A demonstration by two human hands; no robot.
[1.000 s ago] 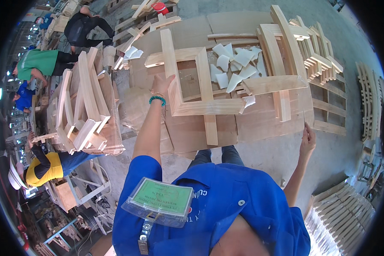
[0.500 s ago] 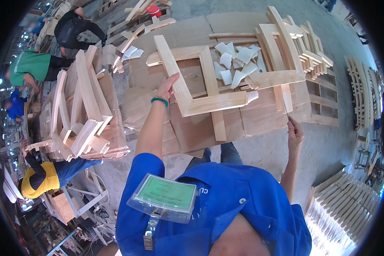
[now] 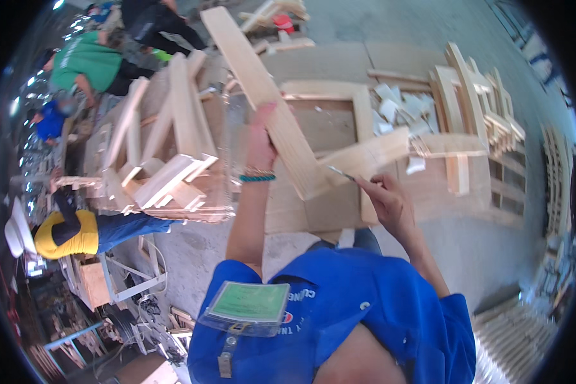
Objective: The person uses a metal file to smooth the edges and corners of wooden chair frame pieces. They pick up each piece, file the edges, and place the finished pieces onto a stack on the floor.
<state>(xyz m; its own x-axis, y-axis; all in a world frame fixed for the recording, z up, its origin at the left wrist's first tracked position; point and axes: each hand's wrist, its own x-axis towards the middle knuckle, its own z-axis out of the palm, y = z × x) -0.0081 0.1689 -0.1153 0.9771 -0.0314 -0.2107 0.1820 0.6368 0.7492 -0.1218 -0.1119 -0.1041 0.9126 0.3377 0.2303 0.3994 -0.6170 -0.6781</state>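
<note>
My left hand (image 3: 260, 137) is closed round the long arm of an L-shaped wooden frame piece (image 3: 289, 144), which is tilted up above the cardboard-covered table (image 3: 288, 221). A thin, narrow tool with a light tip (image 3: 340, 173) sits pinched in my right hand (image 3: 392, 203); its exact kind is unclear. The tip lies at the inner corner, where the frame piece's two arms meet; contact cannot be made out. Behind it, another angled wooden frame (image 3: 362, 109) rests on the cardboard. White sheet scraps (image 3: 400, 109) lie to its right.
More wooden frames (image 3: 464, 96) stand at the table's right end, near a pallet (image 3: 509, 185). Left of me, a second cardboard-topped stand (image 3: 214, 208) bears several wooden frames (image 3: 185, 115). People in green (image 3: 86, 61) and yellow (image 3: 67, 233) are farther left. A red container (image 3: 283, 24) is behind.
My left hand has lifted and tilted the frame piece off the table. My right hand has moved left with the tool, from the right-end frames to the piece's corner. The view has shifted.
</note>
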